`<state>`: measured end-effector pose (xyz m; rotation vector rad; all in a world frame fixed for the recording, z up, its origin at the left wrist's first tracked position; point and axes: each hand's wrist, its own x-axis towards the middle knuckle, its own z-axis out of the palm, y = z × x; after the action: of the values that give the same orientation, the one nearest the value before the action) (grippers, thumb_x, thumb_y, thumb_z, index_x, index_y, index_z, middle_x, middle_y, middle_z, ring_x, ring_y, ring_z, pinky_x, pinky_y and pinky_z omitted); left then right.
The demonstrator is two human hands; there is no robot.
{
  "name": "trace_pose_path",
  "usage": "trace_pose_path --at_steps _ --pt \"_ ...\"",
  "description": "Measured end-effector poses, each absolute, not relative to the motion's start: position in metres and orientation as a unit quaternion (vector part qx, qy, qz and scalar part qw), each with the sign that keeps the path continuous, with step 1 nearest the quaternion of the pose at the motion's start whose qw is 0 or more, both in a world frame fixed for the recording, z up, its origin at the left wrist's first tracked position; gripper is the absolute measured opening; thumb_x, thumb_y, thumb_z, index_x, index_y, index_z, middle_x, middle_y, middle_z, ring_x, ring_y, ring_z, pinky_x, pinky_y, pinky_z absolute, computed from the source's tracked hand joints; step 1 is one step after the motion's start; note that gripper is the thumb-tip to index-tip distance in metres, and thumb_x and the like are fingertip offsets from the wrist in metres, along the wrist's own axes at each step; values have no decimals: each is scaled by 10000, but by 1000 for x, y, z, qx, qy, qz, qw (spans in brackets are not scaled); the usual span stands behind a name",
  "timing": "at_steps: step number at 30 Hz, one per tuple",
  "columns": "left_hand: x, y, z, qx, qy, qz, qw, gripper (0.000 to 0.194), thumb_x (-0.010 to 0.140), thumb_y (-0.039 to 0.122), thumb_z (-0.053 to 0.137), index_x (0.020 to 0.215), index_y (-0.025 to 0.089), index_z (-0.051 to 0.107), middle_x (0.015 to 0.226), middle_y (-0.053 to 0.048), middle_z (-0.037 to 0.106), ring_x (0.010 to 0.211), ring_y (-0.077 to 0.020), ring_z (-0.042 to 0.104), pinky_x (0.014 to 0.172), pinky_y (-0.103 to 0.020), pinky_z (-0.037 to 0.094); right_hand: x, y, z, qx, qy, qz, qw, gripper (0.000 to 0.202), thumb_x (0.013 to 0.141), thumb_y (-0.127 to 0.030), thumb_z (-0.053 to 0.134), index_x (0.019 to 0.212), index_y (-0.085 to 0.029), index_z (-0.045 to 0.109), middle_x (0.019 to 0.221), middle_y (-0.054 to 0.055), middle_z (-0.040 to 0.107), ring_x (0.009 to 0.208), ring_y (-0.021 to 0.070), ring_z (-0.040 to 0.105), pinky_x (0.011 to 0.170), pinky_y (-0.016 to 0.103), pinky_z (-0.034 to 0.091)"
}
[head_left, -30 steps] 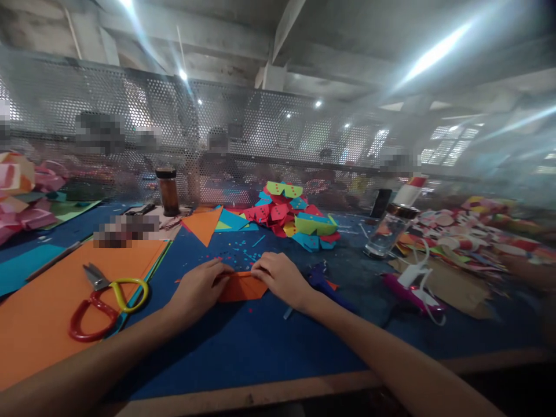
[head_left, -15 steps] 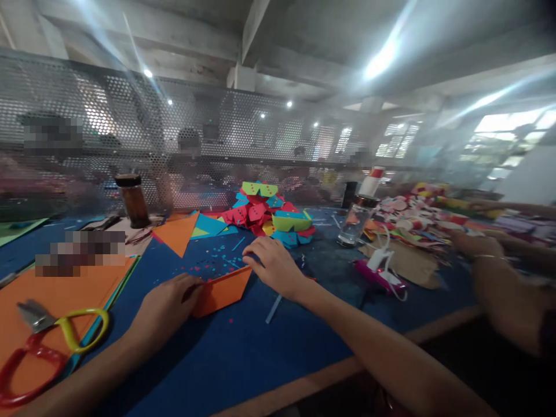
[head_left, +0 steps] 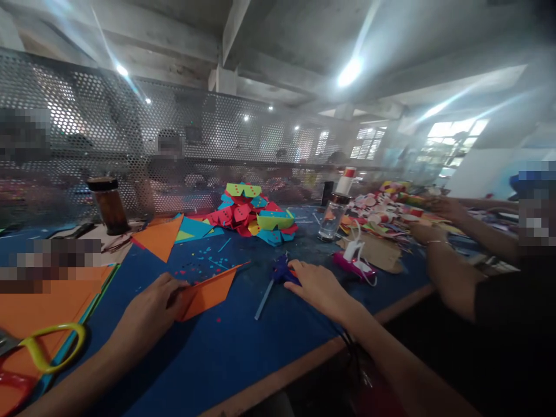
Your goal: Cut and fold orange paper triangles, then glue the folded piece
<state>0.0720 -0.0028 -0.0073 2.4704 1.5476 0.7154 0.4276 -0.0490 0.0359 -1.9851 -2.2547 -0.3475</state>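
My left hand (head_left: 154, 306) pinches the near end of a folded orange paper piece (head_left: 211, 295), its far tip lifted off the blue tabletop. At the centre, my right hand (head_left: 319, 286) has its fingers and thumb round the grip of a dark blue glue gun (head_left: 284, 271). A clear glue stick (head_left: 264, 300) protrudes from the gun, and part of its grip is hidden by my fingers. Beyond the gun rises a pile of folded red, blue and green paper shapes (head_left: 249, 214). Blue and red paper bits lie scattered before the pile.
Scissors (head_left: 56, 347) with red and yellow handles lie on orange sheets (head_left: 52, 307) at the left. A brown jar (head_left: 109, 207), a clear glass bottle (head_left: 333, 220) and a pink power strip (head_left: 354, 265) stand about. Co-workers' arms (head_left: 452, 278) reach in at the right.
My right hand has left the orange paper's far end and moved right, onto the glue gun. My left hand still holds the paper. The view has turned to the right.
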Motion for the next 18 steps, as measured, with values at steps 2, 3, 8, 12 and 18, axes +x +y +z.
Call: trace_pose_path --at_steps 2,3,8,12,18 --pt "72 -3 -7 819 514 245 69 305 903 282 413 1041 235 681 1013 -43 657 898 -226 674 749 -316 490 428 -48 31 -665 -734 -114 81 212 863 -265 632 1048 -169 597 952 105 697 884 281 675 724 328 440" --pt "72 -3 -7 818 515 248 70 296 900 287 422 1029 234 684 1007 -45 664 910 -234 672 752 -321 492 428 -49 29 -671 -726 -113 97 199 869 -253 610 1049 -171 596 965 106 694 899 280 672 747 334 443" --pt "74 -4 -7 814 512 262 82 281 898 310 432 989 244 691 978 -39 672 881 -232 673 760 -323 495 437 -65 36 -699 -682 -90 196 314 961 -330 417 1204 -169 531 1098 113 663 902 241 669 741 324 479" --pt "73 -3 -8 815 506 271 79 281 891 317 429 955 248 694 968 -45 678 885 -237 664 777 -337 495 439 -74 47 -659 -660 47 357 436 928 -507 473 1196 -181 578 932 61 666 836 222 636 707 318 476" --pt "71 -1 -4 815 499 280 94 246 871 301 456 913 242 691 955 -52 697 933 -256 652 818 -359 491 405 -55 55 -528 -622 327 476 357 850 -516 615 966 -179 641 576 -68 423 484 92 372 508 255 317"
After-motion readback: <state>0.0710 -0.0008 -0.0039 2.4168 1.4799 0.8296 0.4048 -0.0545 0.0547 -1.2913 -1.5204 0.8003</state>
